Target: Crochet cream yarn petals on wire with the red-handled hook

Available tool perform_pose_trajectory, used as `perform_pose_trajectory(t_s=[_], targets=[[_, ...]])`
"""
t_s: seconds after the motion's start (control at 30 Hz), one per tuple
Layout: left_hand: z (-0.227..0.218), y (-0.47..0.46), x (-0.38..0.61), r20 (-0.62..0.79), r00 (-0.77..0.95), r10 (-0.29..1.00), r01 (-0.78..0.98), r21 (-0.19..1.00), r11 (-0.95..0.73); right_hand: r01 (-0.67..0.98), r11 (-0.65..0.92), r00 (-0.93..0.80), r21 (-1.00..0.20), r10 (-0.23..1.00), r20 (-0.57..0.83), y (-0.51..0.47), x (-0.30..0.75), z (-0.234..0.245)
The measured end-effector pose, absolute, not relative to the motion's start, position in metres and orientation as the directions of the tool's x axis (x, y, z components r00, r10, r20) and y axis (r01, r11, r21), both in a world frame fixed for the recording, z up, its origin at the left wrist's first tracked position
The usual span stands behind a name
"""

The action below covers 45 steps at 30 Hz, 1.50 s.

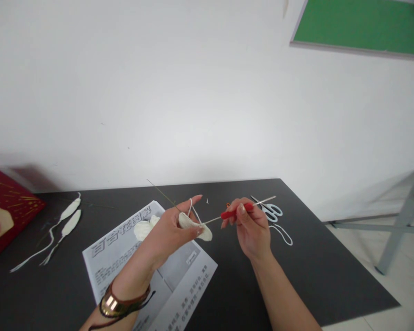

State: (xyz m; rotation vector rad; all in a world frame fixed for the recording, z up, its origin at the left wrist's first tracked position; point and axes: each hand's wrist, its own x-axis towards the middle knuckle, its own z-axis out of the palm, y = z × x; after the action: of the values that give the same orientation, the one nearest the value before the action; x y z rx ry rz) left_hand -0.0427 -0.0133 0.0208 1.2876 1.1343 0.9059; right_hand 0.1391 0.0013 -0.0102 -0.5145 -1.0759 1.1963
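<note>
My left hand (174,225) pinches a white crocheted petal (206,233) with a thin wire sticking out of its upper left. White yarn (195,209) runs in a loop round the left index finger. My right hand (252,227) grips the red handle of a crochet hook (237,210). The hook's thin metal shaft reaches left to the petal's edge, where its tip is too small to make out. Behind the left wrist lies a bunch of white yarn (143,230) on a printed sheet (115,264).
Two finished white petals (71,222) with yarn tails lie on the dark table (317,266) at left, near a red box (10,214). Scissors (272,211) and a yarn loop (285,235) lie beyond my right hand. A white wall stands behind the table.
</note>
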Motion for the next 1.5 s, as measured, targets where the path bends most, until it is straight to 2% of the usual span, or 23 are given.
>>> perform_pose_trajectory(t_s=[0.23,0.57,0.67,0.9,1.0,1.13,1.23,1.33,1.4,1.5], targets=[[0.019,-0.012,-0.044,-0.111,0.257,0.960,0.090,0.992,0.091,-0.522,0.302,0.015,-0.797,0.938,0.346,0.002,0.140,-0.009],[0.021,-0.014,-0.042,-0.118,0.233,0.965,0.116,0.989,0.093,-0.425,0.388,-0.031,-0.818,0.897,0.442,-0.001,0.142,-0.008],[0.021,-0.014,-0.042,-0.119,0.216,0.969,0.132,0.987,0.092,-0.359,0.447,-0.029,-0.819,0.872,0.489,-0.004,0.142,-0.008],[0.017,-0.009,-0.041,-0.079,0.164,0.983,0.208,0.977,0.044,-0.086,0.577,-0.087,-0.813,0.808,0.583,-0.010,0.143,-0.007],[0.015,-0.006,-0.041,-0.034,0.115,0.993,0.302,0.953,-0.002,0.088,0.696,-0.185,-0.712,0.714,0.675,-0.012,0.142,-0.006],[0.012,-0.002,-0.040,0.085,0.006,0.996,0.400,0.913,-0.080,0.255,0.849,-0.353,-0.463,0.528,0.772,-0.014,0.138,-0.009],[0.012,-0.003,-0.038,0.151,-0.104,0.983,0.416,0.904,-0.095,0.350,0.888,-0.424,-0.299,0.435,0.794,-0.015,0.133,-0.015],[0.013,-0.006,-0.033,0.212,-0.197,0.957,0.401,0.908,-0.118,0.402,0.886,-0.464,-0.233,0.416,0.782,-0.015,0.129,-0.020],[0.013,-0.010,-0.028,0.241,-0.254,0.937,0.347,0.927,-0.145,0.391,0.878,-0.424,-0.277,0.439,0.792,-0.015,0.127,-0.021],[0.011,-0.013,-0.020,0.220,-0.297,0.929,0.159,0.971,-0.179,0.303,0.817,-0.231,-0.491,0.563,0.794,-0.015,0.123,-0.020]])
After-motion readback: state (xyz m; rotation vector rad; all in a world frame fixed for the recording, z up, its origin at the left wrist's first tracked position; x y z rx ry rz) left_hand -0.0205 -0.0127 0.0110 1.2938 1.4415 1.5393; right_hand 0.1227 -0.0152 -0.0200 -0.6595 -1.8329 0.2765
